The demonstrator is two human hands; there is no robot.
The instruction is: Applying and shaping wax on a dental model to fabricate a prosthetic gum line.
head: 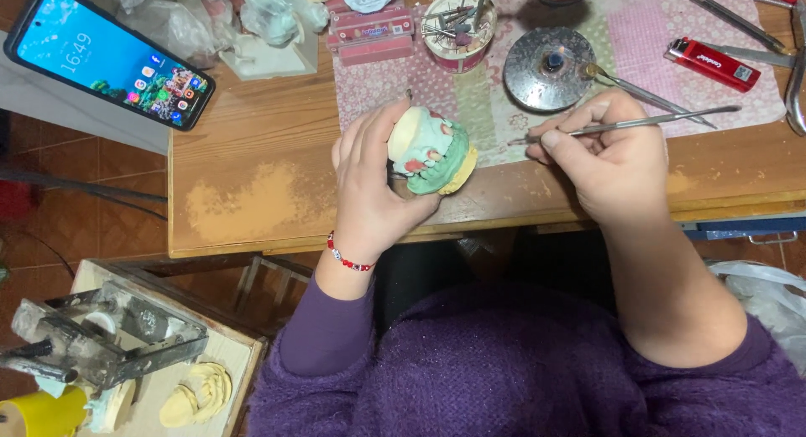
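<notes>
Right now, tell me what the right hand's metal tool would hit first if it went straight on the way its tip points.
Probably the green dental model in the left hand; the thin metal tool in the right hand points left at it.

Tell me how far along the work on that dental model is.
Looks done: teeth already sit in pink wax on the green dental model. In hand: the left hand grips the model while the right hand holds a thin metal instrument, its tip short of the model. What remains cannot be judged from here.

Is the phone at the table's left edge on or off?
On. The phone has a lit blue screen showing icons, lying face up on the wooden table.
</notes>
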